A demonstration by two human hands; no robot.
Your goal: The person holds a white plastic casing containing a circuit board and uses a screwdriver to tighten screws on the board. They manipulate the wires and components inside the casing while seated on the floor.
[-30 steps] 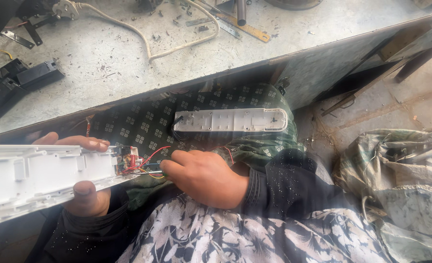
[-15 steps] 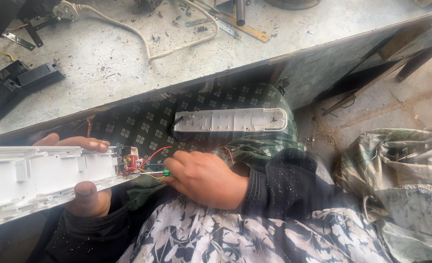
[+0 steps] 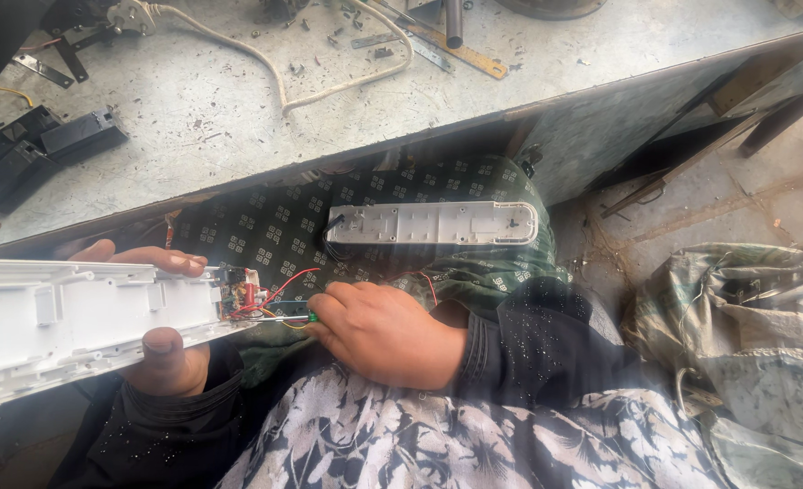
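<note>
My left hand (image 3: 161, 349) grips a long white plastic housing (image 3: 66, 321) across my lap, thumb below and fingers over its far edge. At the housing's right end sits a small circuit board (image 3: 240, 297) with red wires. My right hand (image 3: 388, 330) pinches a thin green-tipped tool (image 3: 291, 317) whose tip rests at the board. A separate white plastic cover (image 3: 433, 224) lies on the green patterned cloth (image 3: 265, 231) over my knees, just beyond the right hand.
A grey workbench (image 3: 238, 109) runs across the top with a white cable (image 3: 274, 68), black plastic parts (image 3: 43, 149), metal strips and tools. A crumpled sack (image 3: 745, 335) lies on the floor at right.
The right hand has shifted slightly and the green-tipped tool now shows at the circuit board. The left hand and housing stay put.
</note>
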